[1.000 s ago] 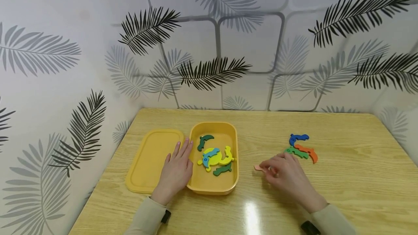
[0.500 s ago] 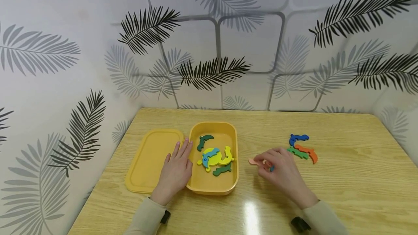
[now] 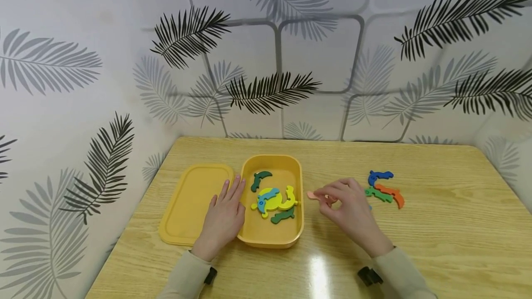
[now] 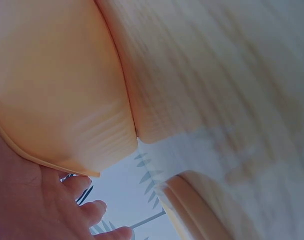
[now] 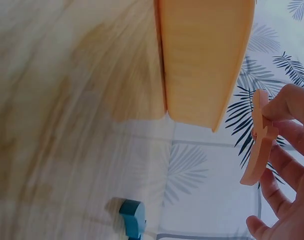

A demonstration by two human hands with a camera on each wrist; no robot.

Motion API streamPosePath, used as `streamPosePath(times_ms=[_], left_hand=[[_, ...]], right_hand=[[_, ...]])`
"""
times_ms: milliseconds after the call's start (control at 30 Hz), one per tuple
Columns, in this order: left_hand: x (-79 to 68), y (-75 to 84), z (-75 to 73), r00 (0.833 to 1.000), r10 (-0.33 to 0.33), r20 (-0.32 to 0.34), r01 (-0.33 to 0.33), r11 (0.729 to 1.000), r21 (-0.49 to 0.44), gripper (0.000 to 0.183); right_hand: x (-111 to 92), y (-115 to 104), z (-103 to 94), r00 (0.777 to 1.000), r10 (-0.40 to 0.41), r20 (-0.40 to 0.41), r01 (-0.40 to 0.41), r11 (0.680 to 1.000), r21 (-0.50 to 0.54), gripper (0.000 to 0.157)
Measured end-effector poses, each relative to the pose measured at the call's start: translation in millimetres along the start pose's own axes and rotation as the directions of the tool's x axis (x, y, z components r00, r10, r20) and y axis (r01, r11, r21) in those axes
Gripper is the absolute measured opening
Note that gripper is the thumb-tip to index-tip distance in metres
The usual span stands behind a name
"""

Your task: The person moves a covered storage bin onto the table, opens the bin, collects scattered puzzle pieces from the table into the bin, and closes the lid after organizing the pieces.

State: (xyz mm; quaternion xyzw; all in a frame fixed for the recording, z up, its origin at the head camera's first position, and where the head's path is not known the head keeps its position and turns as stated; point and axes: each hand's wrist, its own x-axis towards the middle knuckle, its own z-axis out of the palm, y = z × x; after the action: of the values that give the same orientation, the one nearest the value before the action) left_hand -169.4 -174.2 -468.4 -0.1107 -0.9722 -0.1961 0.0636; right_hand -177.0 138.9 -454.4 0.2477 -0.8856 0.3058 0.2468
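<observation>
My right hand [image 3: 347, 206] pinches a salmon-pink flat animal-shaped toy piece [image 5: 261, 140] between thumb and fingers. It is close to the right side of a yellow-orange plastic box [image 3: 272, 239], with the piece raised off the table in the right wrist view. My left hand [image 3: 222, 218] lies along the box's left edge, fingers straight and touching the rim. Inside the box are a yellow turtle-like piece [image 3: 275, 204], a light blue piece [image 3: 262, 204] on top of it, a yellow curved piece [image 3: 289, 200] and two dark green pieces, one [image 3: 258, 181] at the back, another [image 3: 283, 216] nearer the front.
Right of the box lie a dark blue piece [image 3: 374, 177], an orange piece [image 3: 392, 195] and a green piece [image 3: 380, 194]. Another blue piece [image 5: 133, 218] is mostly hidden behind my right hand in the head view. A yellow lid [image 3: 195, 206] lies left of the box on the wooden table [image 3: 449, 211].
My right hand has moved left and slightly away from me, bringing the pink piece nearer the box. A blue piece has come into view beside that hand. My left hand stays put.
</observation>
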Motion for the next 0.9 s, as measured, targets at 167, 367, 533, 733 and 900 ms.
streamPosePath(times_ms=[167,367,533,733,900], left_hand=[[0.0,0.3,-0.5,1.0,0.001,0.002,-0.001,1.0,-0.001,0.055],[-0.4,0.8,-1.4,1.0,0.0,0.005,0.0,1.0,-0.009,0.055],[-0.2,0.5,-1.1,1.0,-0.001,0.004,0.001,1.0,-0.009,0.055],[-0.2,0.1,-0.9,1.0,-0.003,0.004,0.003,1.0,-0.009,0.055],[0.5,-0.2,-0.2,1.0,-0.011,0.012,0.011,1.0,-0.004,0.055]], right_hand=[[5.8,-3.1,2.3,1.0,0.013,0.006,-0.013,1.0,0.002,0.016],[11.8,-6.5,6.8,1.0,0.019,0.011,-0.019,1.0,0.002,0.018],[18.5,-9.1,11.3,1.0,0.006,0.018,-0.006,1.0,0.008,0.019],[27.6,-12.7,19.7,0.999,-0.023,0.031,0.022,0.999,0.027,0.02],[35.2,-16.2,27.4,0.998,-0.025,0.057,0.023,0.999,0.025,0.021]])
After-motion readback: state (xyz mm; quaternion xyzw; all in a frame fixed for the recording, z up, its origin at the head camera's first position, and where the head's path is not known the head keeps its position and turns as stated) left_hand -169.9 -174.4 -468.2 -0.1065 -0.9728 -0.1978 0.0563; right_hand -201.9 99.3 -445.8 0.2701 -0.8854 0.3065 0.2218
